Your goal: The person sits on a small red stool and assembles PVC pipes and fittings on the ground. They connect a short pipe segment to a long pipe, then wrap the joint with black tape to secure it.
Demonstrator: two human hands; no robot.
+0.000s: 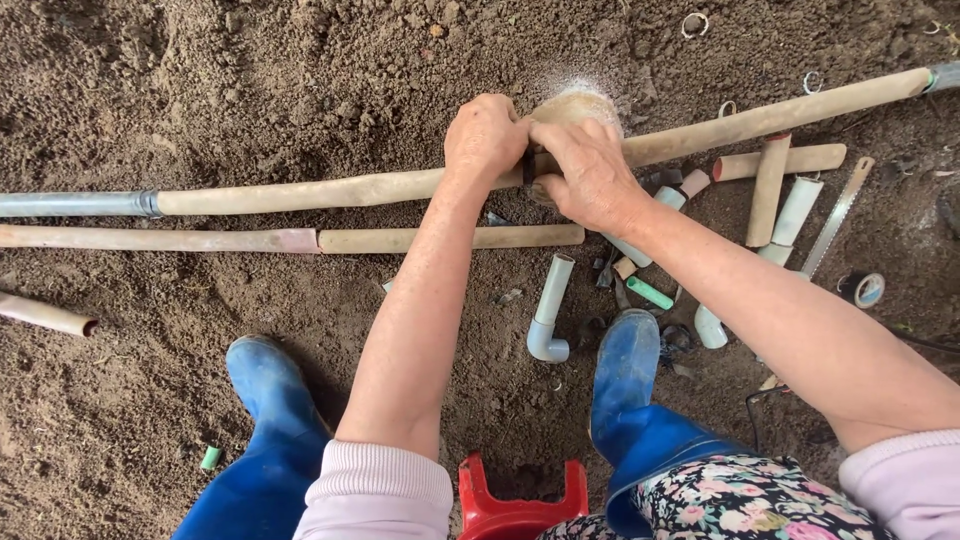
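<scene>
Head view, looking down on bare soil (200, 90). A long tan hose (330, 190) lies across the ground from left to right, joined at its left end to a grey pipe (70, 204); all places below are given relative to this hose.

Left hand (485, 138): wrapped over the top of the hose near its middle, fingers curled down and pressed together around it. Right hand (585, 175): touching the left hand, also gripping the hose, fingers closed around it at a small dark fitting (528, 165) that shows between the two hands. A fine spray of water (575, 92) rises just behind the hose at the hands.

Just in front of the hose and parallel to it: a second tan pipe (200, 240) with a pale tape band. Further in front, near the hands: a white elbow pipe (549, 310) and a short green tube (650, 293). To the right, in front of the hose: several short tan and white pipe offcuts (770, 190), a hacksaw blade (838, 215), and a roll of tape (862, 289).

Nearest the camera: two blue rubber boots (625, 385) on the soil, and a red stool (520, 505) between them.
</scene>
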